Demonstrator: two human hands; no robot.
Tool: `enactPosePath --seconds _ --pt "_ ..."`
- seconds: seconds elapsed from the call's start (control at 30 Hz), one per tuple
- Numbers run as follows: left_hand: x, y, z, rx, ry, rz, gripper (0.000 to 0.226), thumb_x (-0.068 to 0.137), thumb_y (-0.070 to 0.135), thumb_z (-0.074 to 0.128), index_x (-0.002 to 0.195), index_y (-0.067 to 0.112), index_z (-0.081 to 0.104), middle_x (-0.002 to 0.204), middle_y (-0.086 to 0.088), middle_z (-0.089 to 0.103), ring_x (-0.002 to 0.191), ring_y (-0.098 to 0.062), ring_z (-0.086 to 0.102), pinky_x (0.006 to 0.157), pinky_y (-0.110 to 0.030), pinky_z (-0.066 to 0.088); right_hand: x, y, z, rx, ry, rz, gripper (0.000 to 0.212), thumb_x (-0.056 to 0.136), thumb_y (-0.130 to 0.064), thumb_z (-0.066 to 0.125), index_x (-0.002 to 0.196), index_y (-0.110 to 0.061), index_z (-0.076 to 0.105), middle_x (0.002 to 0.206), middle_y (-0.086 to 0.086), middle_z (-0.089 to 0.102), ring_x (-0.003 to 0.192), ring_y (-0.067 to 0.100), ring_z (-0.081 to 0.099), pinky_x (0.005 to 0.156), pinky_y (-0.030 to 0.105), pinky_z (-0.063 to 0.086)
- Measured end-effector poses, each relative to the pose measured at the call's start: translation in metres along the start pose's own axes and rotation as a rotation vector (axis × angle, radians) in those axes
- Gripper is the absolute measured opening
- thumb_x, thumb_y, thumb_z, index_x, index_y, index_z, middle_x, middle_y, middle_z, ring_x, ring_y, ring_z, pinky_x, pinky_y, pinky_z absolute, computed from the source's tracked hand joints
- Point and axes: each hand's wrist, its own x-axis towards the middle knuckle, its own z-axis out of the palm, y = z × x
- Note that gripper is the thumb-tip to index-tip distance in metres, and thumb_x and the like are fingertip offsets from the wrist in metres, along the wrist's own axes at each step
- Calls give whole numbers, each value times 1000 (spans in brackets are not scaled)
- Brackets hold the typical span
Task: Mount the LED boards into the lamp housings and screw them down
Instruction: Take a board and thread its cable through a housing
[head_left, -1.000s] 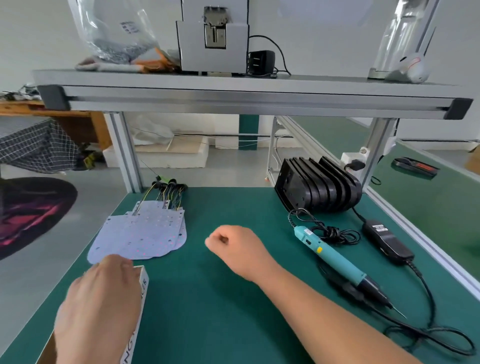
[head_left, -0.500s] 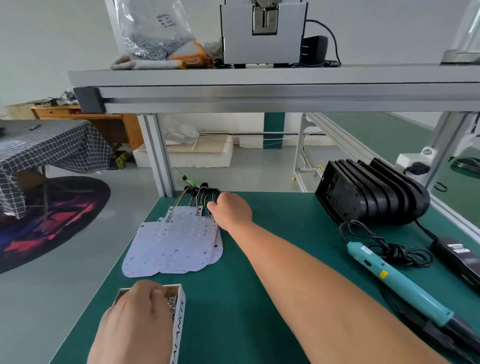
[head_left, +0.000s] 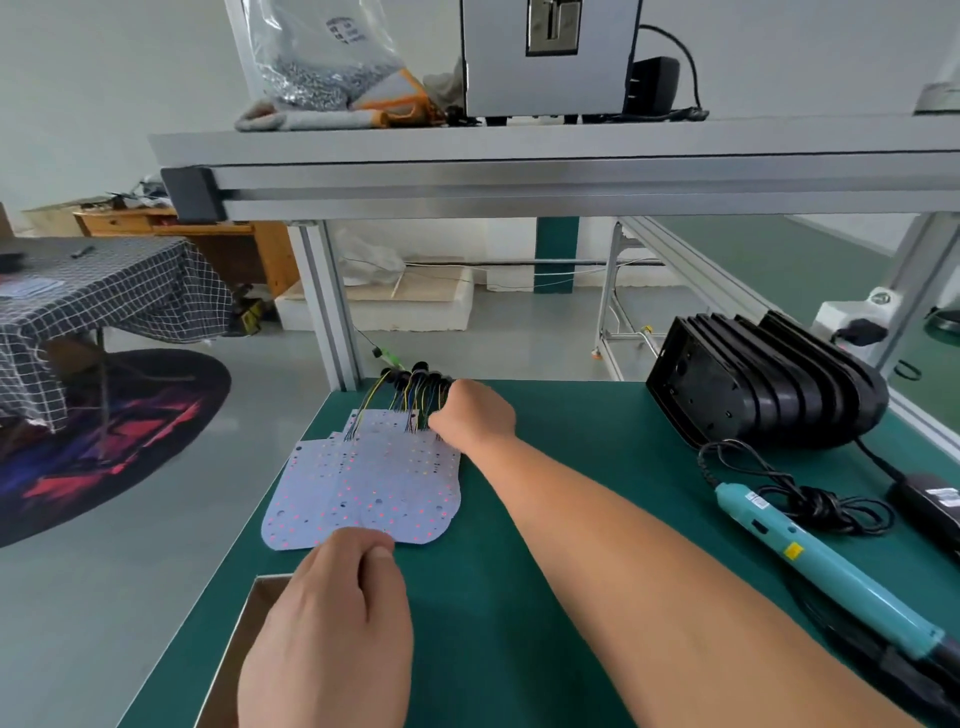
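Observation:
A fanned stack of white LED boards (head_left: 363, 483) lies on the green table (head_left: 545, 519), coloured wires (head_left: 395, 400) leading off its far edge. My right hand (head_left: 475, 410) reaches across and grips the wires at the boards' far right corner. Near me, my left hand (head_left: 332, 623) hovers over a small cardboard box (head_left: 260, 613) with its fingers curled and thumb against the forefinger; what it holds is hidden. Several black lamp housings (head_left: 763, 379) stand nested at the right. A teal electric screwdriver (head_left: 821, 566) lies by my right forearm.
The screwdriver's coiled cord (head_left: 810, 499) and a black power adapter (head_left: 930, 504) lie at the right edge. An aluminium shelf beam (head_left: 519, 176) crosses overhead, carrying a grey machine and a bag of screws. A frame post (head_left: 327, 306) stands at the table's far left corner.
My right hand has travelled from the table's middle to the wires at the far edge of the boards. My left hand has stayed over the box, and the view has swung left.

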Motion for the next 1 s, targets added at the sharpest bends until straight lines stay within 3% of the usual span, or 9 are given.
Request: enactPosePath --seconds 0.13,0.27,0.33,0.43,0.5,0.6,0.73,0.87,1.0 --pt "-4 4 -1 63 -9 24 21 105 32 45 94 43 60 93 11 68 82 3 56 63 -26 38 4 6 -6 218 1 91 32 85 -19 55 58 -16 39 54 1 43 52 24 38 54 29 25" --pt "-8 6 3 19 -40 92 18 104 34 48 94 41 60 84 7 65 78 -4 59 63 -30 40 1 24 -11 642 108 135 32 90 -18 55 61 -16 43 60 6 33 61 19 28 59 35 22" --pt "-12 7 6 -31 -48 143 17 103 34 49 94 40 61 80 7 64 79 -6 60 64 -30 41 -6 37 -14 794 133 154 22 91 -17 55 70 -10 56 67 9 41 65 19 34 62 37 26" --pt "-18 10 13 -113 -45 216 15 101 33 51 96 39 63 76 10 62 76 -5 59 63 -28 39 -18 57 -21 884 180 101 27 94 -23 57 86 1 66 76 6 60 66 19 46 61 35 36" --pt "-22 13 18 -154 -43 255 14 101 32 51 97 37 63 76 12 61 77 -5 59 63 -28 37 -30 64 -35 951 230 35 25 97 -27 58 92 -5 66 79 -4 67 67 16 49 59 30 42" --pt "-24 15 28 -194 -52 291 13 104 27 55 106 34 66 94 19 64 87 -7 59 70 -26 34 -56 64 -61 1054 282 -79 19 96 -28 59 89 -11 66 81 -11 71 73 8 58 66 17 45" --pt "-27 21 38 -276 -41 348 25 102 18 65 126 23 66 108 10 64 92 1 59 80 -5 37 -111 64 -91 1235 169 -185 15 91 -31 62 81 -22 69 91 2 71 83 19 51 72 34 38" --pt "-34 29 47 -353 -26 563 51 97 5 73 142 21 56 120 -9 66 80 1 59 79 -3 39 -170 76 -112 1185 55 -196 11 89 -27 65 81 -20 69 92 7 71 86 24 49 79 41 37" --pt "-50 44 56 -370 -104 778 70 91 18 72 150 38 39 159 15 44 80 -1 61 74 -8 45 -219 90 -122 1099 -68 -251 17 87 -16 70 85 -1 62 90 11 65 85 20 56 84 36 46"
